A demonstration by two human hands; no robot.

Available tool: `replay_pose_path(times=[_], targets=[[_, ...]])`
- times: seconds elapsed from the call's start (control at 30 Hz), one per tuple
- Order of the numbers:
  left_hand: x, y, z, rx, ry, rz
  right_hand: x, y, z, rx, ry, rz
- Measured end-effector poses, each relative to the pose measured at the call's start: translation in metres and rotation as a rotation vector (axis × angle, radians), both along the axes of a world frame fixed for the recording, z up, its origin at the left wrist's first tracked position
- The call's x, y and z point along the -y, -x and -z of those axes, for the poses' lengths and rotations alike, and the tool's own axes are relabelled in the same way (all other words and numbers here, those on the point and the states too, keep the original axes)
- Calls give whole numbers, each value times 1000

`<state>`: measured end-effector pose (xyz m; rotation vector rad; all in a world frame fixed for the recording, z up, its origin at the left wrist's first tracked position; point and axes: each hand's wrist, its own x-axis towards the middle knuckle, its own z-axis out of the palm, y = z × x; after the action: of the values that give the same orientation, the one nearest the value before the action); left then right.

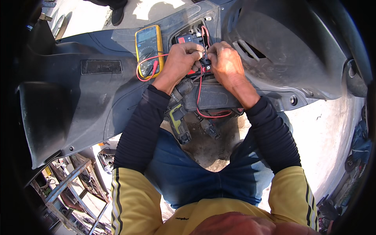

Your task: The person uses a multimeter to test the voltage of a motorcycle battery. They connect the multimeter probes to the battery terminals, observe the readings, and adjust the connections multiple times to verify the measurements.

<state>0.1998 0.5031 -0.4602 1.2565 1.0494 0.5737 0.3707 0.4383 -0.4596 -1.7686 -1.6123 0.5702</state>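
Note:
My left hand point(183, 60) and my right hand point(227, 61) meet over the battery point(188, 39), which sits in an open compartment of a scooter's dark plastic footboard point(117, 85). Thumb and fingers of each are pinched together around a thin wire point(206, 48), its ends mostly hidden by the fingertips. Red cable point(205, 30) loops above the terminals. Left of the compartment lies a yellow-framed digital multimeter point(161, 44). Its red test lead point(199, 100) hangs over the footboard's near edge with a black one alongside.
A cordless drill point(177, 117) rests against the near edge, with another dark tool point(210, 127) beside it. The scooter's front fairing point(273, 44) rises at the right. At lower left stands a rusty metal frame point(69, 182) among clutter. Another person's shoe point(117, 16) is beyond the scooter.

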Motion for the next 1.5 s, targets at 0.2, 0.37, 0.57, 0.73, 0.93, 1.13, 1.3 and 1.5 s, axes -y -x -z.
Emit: replay_pose_path(times=[0.2, 0.37, 0.57, 0.73, 0.93, 1.13, 1.3, 1.5], targets=[[-2, -1, -4, -17, -15, 20, -1, 1, 2, 33, -27, 4], [-1, -2, -6, -54, -71, 74, -2, 4, 1, 52, -2, 35], [-6, 2, -2, -67, -97, 111, -4, 7, 2, 92, -4, 40], [-4, 1, -7, -151, -153, 142, -7, 8, 2, 133, 4, 36], [-3, -4, -8, -179, -137, 91, -10, 8, 5, 162, 31, 59], [-5, -4, 3, -144, -114, 27, -9, 3, 3, 83, 35, -9], [-9, -3, 8, -187, -112, 42, -4, -3, -5, -13, 4, -6], [-10, -6, 14, -190, -156, 23, -8, -5, -2, -18, -54, -75]])
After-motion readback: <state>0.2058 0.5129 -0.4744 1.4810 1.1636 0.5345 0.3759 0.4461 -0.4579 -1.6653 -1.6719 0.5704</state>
